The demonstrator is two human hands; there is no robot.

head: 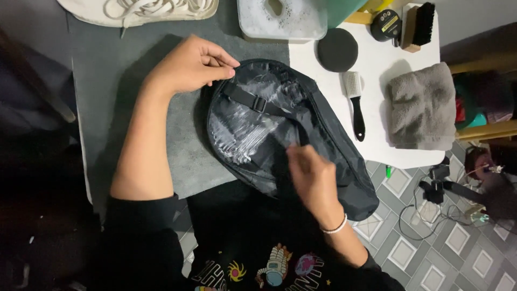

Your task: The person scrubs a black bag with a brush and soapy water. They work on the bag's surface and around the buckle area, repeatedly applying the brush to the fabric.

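Note:
A black sling bag (pixel 334 151) lies on a grey mat (pixel 188 156), its back face streaked with white soapy foam (pixel 242 134). A black strap with a buckle (pixel 258 103) crosses the foamy area. My left hand (pixel 191 64) pinches the bag's upper left edge by the strap end. My right hand (pixel 312 178), with a white bracelet on the wrist, is blurred over the bag's middle and presses on the fabric beside the strap; I cannot make out anything held in it.
A white table (pixel 371 140) holds a small brush with a black handle (pixel 354 105), a round black sponge (pixel 337 49), a folded grey towel (pixel 423 105), a wooden brush (pixel 420 24) and a tin. A foamy water tub (pixel 283 19) and a white shoe (pixel 140 11) sit at the top. Cables lie on the tiled floor.

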